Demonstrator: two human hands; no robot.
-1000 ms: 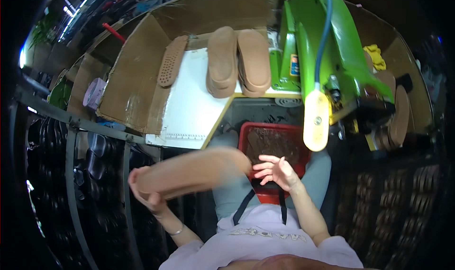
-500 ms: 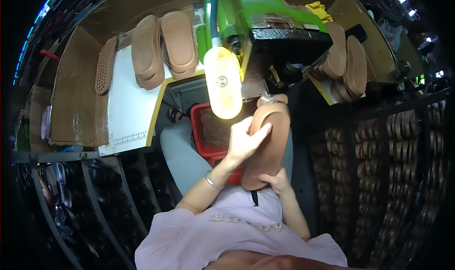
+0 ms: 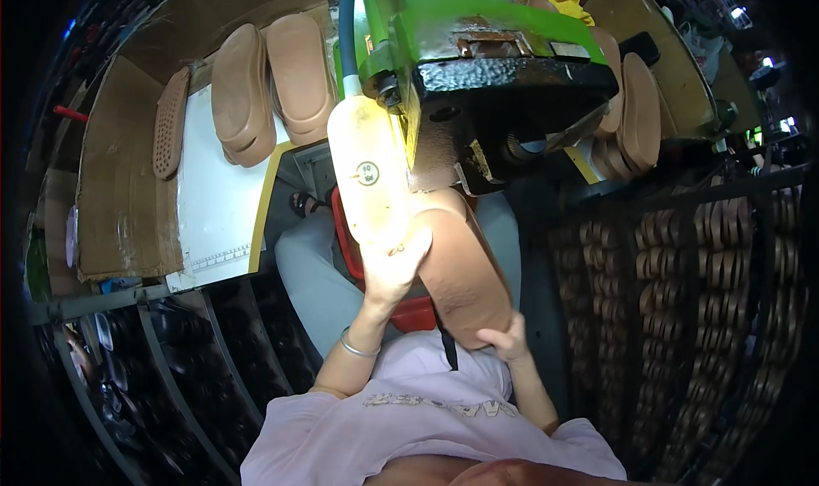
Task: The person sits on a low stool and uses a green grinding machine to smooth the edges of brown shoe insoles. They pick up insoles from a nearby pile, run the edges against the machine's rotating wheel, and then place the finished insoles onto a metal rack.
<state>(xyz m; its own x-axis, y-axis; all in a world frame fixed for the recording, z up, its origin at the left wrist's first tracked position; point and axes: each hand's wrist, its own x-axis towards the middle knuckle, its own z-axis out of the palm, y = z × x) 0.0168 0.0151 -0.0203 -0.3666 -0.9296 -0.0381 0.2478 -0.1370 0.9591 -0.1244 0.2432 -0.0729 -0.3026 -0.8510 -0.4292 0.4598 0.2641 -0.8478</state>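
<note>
Off the surface's yellow edge (image 3: 265, 205), the tan sole (image 3: 465, 277) is apparently being aligned at the green machine (image 3: 486, 17) — pinched by the right hand (image 3: 508, 339); how the left hand (image 3: 391, 273) grips cannot be told; next, steadiness seems needed.

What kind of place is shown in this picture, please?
Probably a shoe-making workshop: a tan, foot-shaped sole is held near a bulky green and black metal machine, and rows of similar brown soles stand at the right.
</note>
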